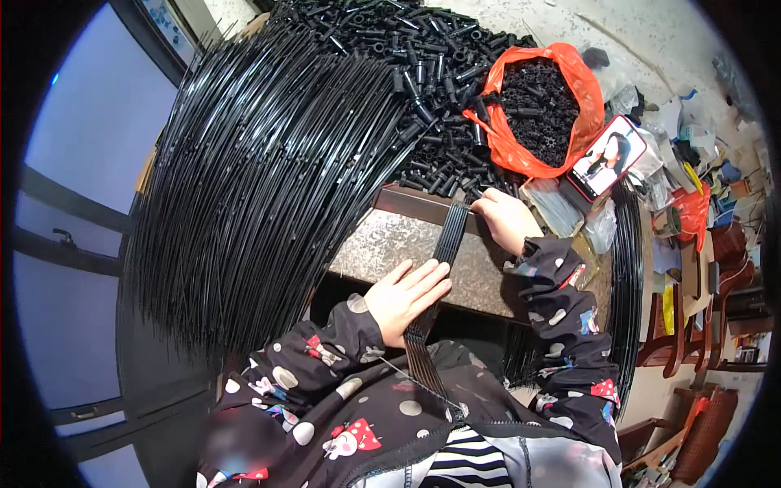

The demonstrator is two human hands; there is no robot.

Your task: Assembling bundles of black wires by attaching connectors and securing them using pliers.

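A flat row of thin black rods [450, 241] runs from the dark table rail [415, 203] down over the table edge to my lap. My left hand [407, 302] lies flat across the row's middle, its fingers stretched out. Beside the far end of the rods is my right hand [506, 221], with its thumb and fingers closed together at the rail. Whatever those fingertips hold is too small or hidden to make out. Just beyond them lies a heap of short black plastic tubes [431, 73].
A large bundle of long black rods [260, 179] covers the left side. An orange-red plastic bag [591, 81] full of small black toothed parts [541, 114] sits at the far right. Near it stands a phone [610, 154] with a lit screen. More black rods [626, 276] hang at the right.
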